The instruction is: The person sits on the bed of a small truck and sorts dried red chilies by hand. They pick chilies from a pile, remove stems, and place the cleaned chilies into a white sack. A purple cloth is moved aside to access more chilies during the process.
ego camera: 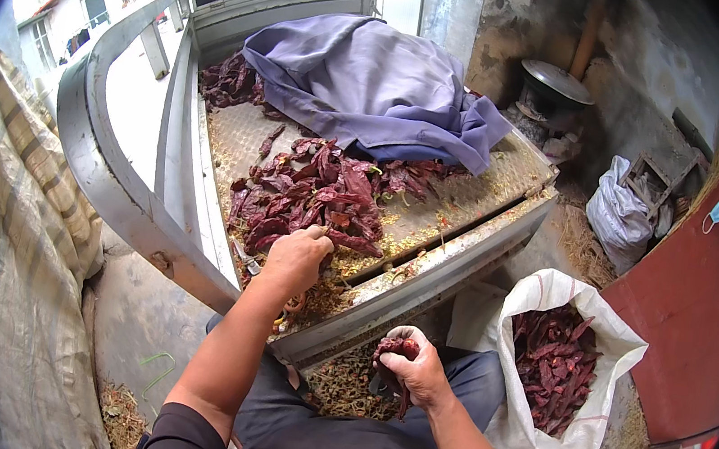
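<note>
Dried red chili peppers (309,191) lie in a loose heap on the metal bed of a cargo vehicle. My left hand (301,254) is at the near edge of this heap, fingers bent at the peppers; whether it grips one is not plain. Several dried peppers are clasped in my right hand (412,364), above my lap and just before the bed's tailgate (420,280). To the right of my right knee stands an open white woven sack (616,367) with more dried peppers in it. Stems and yellow seeds are scattered over the bed.
A purple-grey cloth (371,83) covers part of the load. A curved metal rail (104,143) borders the bed at left, beside a hanging tarp (9,246). Pepper scraps (345,383) lie on the floor between my legs. At right are a tied white sack (616,214) and a red panel (676,300).
</note>
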